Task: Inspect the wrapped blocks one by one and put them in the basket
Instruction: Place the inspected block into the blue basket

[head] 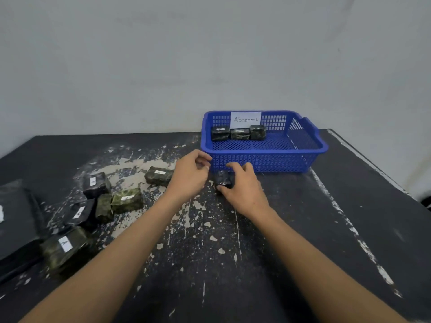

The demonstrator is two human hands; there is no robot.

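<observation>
My right hand (242, 185) grips a dark wrapped block (223, 179) just in front of the blue basket (261, 163). My left hand (190, 174) hovers beside it to the left, fingers curled and holding nothing. The basket carries an "Abnormal" paper label (245, 119) and holds three wrapped blocks (238, 133) in a row along its far wall. Several more wrapped blocks with white labels lie on the table at the left: one near my left wrist (158, 176), a greenish one (127, 200), a black one (96, 184) and a large one (64, 249) near the front.
The black table (303, 229) is scuffed with pale paint chips. A black bag or pouch (16, 220) lies at the far left edge. A white wall stands right behind the basket. The table's right edge runs diagonally at the far right.
</observation>
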